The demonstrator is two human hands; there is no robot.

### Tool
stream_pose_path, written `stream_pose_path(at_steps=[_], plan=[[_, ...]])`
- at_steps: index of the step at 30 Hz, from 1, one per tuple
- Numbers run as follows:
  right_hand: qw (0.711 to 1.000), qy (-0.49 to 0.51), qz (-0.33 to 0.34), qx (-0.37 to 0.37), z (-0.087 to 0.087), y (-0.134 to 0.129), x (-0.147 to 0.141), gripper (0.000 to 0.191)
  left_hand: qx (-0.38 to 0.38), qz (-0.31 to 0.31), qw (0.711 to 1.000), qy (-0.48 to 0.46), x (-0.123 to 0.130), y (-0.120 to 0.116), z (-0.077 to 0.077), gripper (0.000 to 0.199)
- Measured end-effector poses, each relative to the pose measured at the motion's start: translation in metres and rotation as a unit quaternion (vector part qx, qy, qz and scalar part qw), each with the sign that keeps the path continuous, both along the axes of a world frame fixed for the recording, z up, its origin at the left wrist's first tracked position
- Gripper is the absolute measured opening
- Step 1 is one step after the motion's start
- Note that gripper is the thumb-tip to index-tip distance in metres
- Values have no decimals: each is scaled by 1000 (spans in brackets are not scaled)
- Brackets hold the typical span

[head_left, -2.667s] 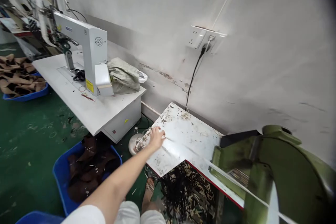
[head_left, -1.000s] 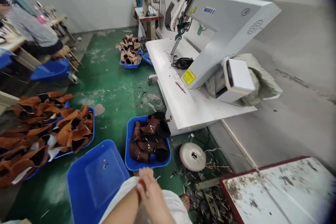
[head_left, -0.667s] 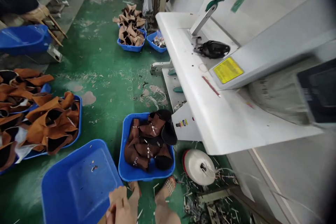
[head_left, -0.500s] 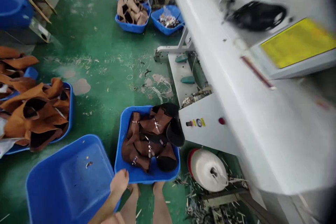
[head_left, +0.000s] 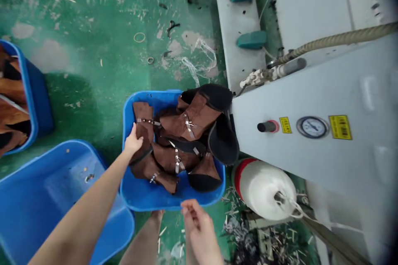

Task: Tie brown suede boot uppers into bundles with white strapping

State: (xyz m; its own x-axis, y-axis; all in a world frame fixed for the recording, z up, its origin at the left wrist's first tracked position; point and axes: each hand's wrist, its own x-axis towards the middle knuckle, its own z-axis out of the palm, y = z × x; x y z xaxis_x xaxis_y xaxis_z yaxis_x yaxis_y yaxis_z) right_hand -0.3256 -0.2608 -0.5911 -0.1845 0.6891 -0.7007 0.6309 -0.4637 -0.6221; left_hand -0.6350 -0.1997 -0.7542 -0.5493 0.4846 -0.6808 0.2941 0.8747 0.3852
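Right now, the brown pieces (head_left: 202, 116) sit bunched in the blue tub (head_left: 168, 201) on the floor, and none is up and out of it. Metal-buckled straps (head_left: 189, 125) show on several; on others, overlap hides whether there is one, so that part looks well along without a full count being possible. And the left hand (head_left: 133, 144) is right there at the tub's left side, on the strapped piece (head_left: 143, 112), thumb and forefinger a little apart; whether it has a real grip, I cannot tell. Over to the right hand (head_left: 201, 232): it is at the near rim, fingers loosely curled, nothing visible in it, though how far they close is unclear. Just beside, to the left, a second tub (head_left: 18, 198) shows small scraps inside. Farther left, orange-brown pieces (head_left: 12, 114) fill part of another tub (head_left: 41, 105). On the right, the white spool (head_left: 264, 186) lies near the machine cabinet (head_left: 280, 153), gauge (head_left: 312, 127) facing up. By the look of it, handling this load is at an early stage.
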Motion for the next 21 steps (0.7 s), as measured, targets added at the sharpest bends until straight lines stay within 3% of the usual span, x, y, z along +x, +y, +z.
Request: stream_pose_path(at_steps=[2,4,7,9,11,13,15,18,21], plan=[[1000,21,-20,-7,9,25,-12,35,66,-1,996,-59,-20,-43,47,77],[997,61,-47,-3,21,52,-30,38,155,49,966,-202,-27,-89,103,81],[986,148,-62,-48,41,82,-69,66,129,128,929,-322,-13,-140,181,88],[965,214,-21,-147,55,88,-95,88,105,165,915,-354,4,-158,217,89],[934,261,35,-242,67,83,-113,91,97,186,905,-369,19,-165,236,90],[918,274,62,-279,74,70,-119,75,98,200,893,-391,30,-168,241,91],[923,269,49,-271,77,58,-114,57,96,200,868,-443,36,-172,238,98],[928,268,22,-258,84,51,-96,43,64,167,809,-560,47,-183,235,103],[926,263,58,-264,101,57,-79,34,-18,133,770,-624,61,-195,244,86]])
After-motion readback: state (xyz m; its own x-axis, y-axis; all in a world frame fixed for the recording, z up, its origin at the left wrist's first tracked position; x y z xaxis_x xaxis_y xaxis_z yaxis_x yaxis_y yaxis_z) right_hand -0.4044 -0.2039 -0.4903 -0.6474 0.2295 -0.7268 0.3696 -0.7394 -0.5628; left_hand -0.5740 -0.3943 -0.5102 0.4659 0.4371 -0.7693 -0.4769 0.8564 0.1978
